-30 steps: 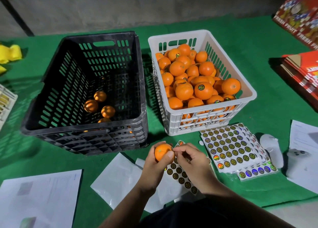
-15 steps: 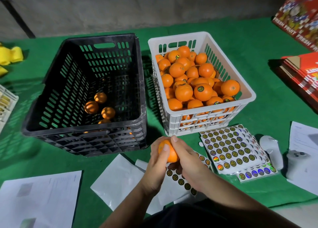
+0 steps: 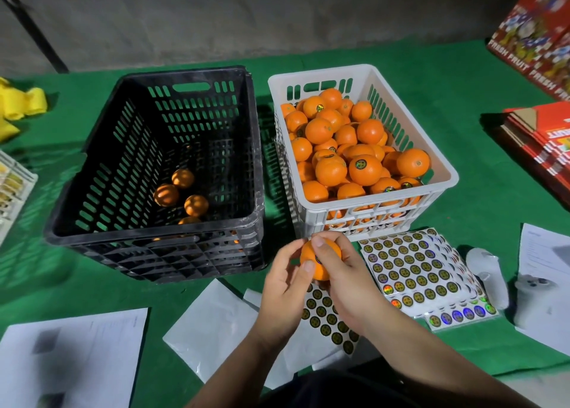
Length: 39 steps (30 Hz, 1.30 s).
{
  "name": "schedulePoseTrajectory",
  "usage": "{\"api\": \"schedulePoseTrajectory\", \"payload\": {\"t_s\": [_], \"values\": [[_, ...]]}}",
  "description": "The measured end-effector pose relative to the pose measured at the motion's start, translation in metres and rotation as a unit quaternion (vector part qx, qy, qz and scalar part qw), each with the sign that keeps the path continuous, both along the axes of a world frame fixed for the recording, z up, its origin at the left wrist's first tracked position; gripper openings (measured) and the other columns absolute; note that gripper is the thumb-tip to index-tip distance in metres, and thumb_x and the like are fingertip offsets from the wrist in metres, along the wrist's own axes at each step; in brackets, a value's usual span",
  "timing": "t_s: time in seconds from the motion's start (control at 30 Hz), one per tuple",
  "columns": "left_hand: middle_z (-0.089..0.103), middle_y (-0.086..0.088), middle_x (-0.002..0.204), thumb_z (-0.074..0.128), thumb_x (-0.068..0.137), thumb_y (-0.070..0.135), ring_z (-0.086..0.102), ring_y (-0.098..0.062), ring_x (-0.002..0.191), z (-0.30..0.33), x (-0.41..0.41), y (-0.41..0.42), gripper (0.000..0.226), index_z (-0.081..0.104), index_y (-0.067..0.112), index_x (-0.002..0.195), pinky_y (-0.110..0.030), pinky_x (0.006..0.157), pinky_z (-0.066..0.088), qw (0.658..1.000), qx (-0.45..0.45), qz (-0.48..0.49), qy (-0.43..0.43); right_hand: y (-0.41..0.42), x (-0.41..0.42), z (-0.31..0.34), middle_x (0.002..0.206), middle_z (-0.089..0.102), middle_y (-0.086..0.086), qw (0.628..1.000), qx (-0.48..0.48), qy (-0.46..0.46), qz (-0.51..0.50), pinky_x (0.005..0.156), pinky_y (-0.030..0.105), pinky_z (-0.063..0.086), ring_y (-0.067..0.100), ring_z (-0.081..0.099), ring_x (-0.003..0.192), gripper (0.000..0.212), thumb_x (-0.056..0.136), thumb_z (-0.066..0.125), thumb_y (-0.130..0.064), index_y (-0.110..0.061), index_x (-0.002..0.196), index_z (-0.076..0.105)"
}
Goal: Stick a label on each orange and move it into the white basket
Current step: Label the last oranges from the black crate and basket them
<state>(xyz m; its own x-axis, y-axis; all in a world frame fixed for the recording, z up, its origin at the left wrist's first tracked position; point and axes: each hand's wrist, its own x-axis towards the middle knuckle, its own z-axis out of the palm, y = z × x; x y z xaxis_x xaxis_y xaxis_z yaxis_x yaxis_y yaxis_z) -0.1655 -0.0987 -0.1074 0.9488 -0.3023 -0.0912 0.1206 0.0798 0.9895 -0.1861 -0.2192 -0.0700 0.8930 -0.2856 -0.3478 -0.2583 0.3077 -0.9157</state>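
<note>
Between both hands, left hand [image 3: 285, 281] and right hand [image 3: 345, 278] grip one orange [image 3: 320, 258]; white basket [image 3: 364, 77] nearly full, few oranges [image 3: 182, 191] left in black crate [image 3: 154, 238].

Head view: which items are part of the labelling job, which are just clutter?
Job: orange held in left hand and right hand; white basket; black crate; label sheets.

Clutter: white papers; red boxes; yellow object; white controllers.
</note>
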Motion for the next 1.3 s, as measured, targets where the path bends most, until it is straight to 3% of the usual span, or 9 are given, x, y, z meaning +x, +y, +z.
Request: {"api": "schedulePoseTrajectory", "payload": {"t_s": [0.07, 0.37, 0.6, 0.7, 0.87, 1.03, 1.1, 1.23, 1.3], "values": [[0.069, 0.01, 0.129, 0.06, 0.102, 0.032, 0.066, -0.008, 0.118, -0.002, -0.002, -0.001, 0.037, 0.059, 0.025, 0.138, -0.016, 0.092, 0.052, 1.0, -0.006, 0.005, 0.006, 0.0, 0.0, -0.001, 0.105, 0.071, 0.002, 0.998, -0.061, -0.015, 0.009, 0.095, 0.043, 0.057, 0.023, 0.068, 0.104, 0.031, 0.086, 0.068, -0.055, -0.032, 0.107, 0.068], [0.07, -0.001, 0.129, 0.059, 0.1, 0.047, 0.066, -0.021, 0.121, 0.004, 0.002, -0.005, 0.045, 0.061, 0.022, 0.137, -0.032, 0.099, 0.055, 0.999, -0.024, 0.022, 0.025, -0.007, 0.001, 0.008, 0.088, 0.069, -0.01, 0.99, -0.127, -0.036, 0.043, 0.067, 0.016, 0.049, 0.003, 0.065, 0.079, 0.026, 0.091, 0.058, -0.056, -0.034, 0.102, 0.066], [0.067, 0.011, 0.128, 0.058, 0.105, 0.031, 0.067, -0.011, 0.116, 0.006, 0.006, -0.007, 0.037, 0.054, 0.026, 0.141, -0.029, 0.095, 0.055, 0.999, 0.003, -0.041, -0.007, -0.027, 0.014, 0.016, 0.09, 0.069, -0.009, 0.983, -0.17, -0.01, 0.068, 0.067, 0.018, 0.052, 0.005, 0.065, 0.081, 0.018, 0.084, 0.067, -0.047, -0.038, 0.099, 0.068], [0.066, 0.013, 0.115, 0.06, 0.105, 0.026, 0.064, 0.001, 0.099, 0.025, 0.02, -0.001, 0.033, 0.059, 0.044, 0.133, -0.013, 0.089, 0.048, 0.993, 0.064, -0.072, -0.062, -0.062, 0.036, 0.03, 0.101, 0.069, -0.007, 0.976, -0.214, -0.038, -0.008, 0.067, 0.026, 0.052, 0.011, 0.066, 0.083, 0.029, 0.081, 0.069, -0.058, -0.04, 0.105, 0.067], [0.069, 0.02, 0.119, 0.058, 0.103, 0.027, 0.066, -0.007, 0.115, 0.069, 0.042, 0.021, 0.022, 0.067, 0.036, 0.12, -0.016, 0.096, 0.049, 0.963, 0.148, -0.068, -0.213, -0.16, 0.092, 0.043, 0.111, 0.057, 0.007, 0.871, -0.467, -0.031, -0.152, 0.098, 0.049, 0.051, 0.028, 0.057, 0.105, 0.04, 0.09, 0.066, -0.061, -0.025, 0.109, 0.065], [0.07, 0.016, 0.107, 0.056, 0.101, 0.028, 0.065, -0.007, 0.097, 0.091, 0.089, 0.055, 0.021, 0.072, 0.026, 0.115, -0.037, 0.086, 0.054, 0.849, 0.365, 0.005, -0.382, -0.203, 0.119, 0.028, 0.111, 0.07, 0.02, 0.775, -0.628, 0.044, -0.06, 0.088, 0.051, 0.055, 0.043, 0.063, 0.104, 0.054, 0.098, 0.054, -0.062, -0.016, 0.121, 0.07], [0.073, 0.004, 0.104, 0.064, 0.099, 0.016, 0.068, -0.02, 0.092, 0.086, 0.108, 0.072, 0.017, 0.074, 0.018, 0.112, -0.045, 0.08, 0.055, 0.817, 0.423, 0.033, -0.391, -0.209, 0.122, 0.021, 0.121, 0.065, 0.024, 0.758, -0.65, 0.037, -0.032, 0.096, 0.053, 0.05, 0.046, 0.056, 0.112, 0.054, 0.099, 0.055, -0.058, -0.013, 0.126, 0.069], [0.074, 0.003, 0.111, 0.063, 0.098, 0.01, 0.07, -0.025, 0.099, 0.078, 0.117, 0.08, 0.022, 0.072, 0.018, 0.116, -0.041, 0.075, 0.058, 0.806, 0.48, 0.072, -0.338, -0.21, 0.121, 0.009, 0.133, 0.043, 0.02, 0.704, -0.705, 0.069, -0.049, 0.106, 0.049, 0.035, 0.042, 0.041, 0.114, 0.056, 0.102, 0.048, -0.06, -0.021, 0.138, 0.064], [0.075, 0.005, 0.112, 0.059, 0.098, 0.007, 0.07, -0.022, 0.099, 0.076, 0.117, 0.073, 0.027, 0.071, 0.019, 0.119, -0.04, 0.073, 0.058, 0.802, 0.492, 0.064, -0.332, -0.203, 0.123, 0.012, 0.136, 0.04, 0.017, 0.725, -0.677, 0.089, -0.09, 0.107, 0.047, 0.03, 0.04, 0.038, 0.118, 0.063, 0.103, 0.029, -0.065, -0.026, 0.141, 0.06]]}}
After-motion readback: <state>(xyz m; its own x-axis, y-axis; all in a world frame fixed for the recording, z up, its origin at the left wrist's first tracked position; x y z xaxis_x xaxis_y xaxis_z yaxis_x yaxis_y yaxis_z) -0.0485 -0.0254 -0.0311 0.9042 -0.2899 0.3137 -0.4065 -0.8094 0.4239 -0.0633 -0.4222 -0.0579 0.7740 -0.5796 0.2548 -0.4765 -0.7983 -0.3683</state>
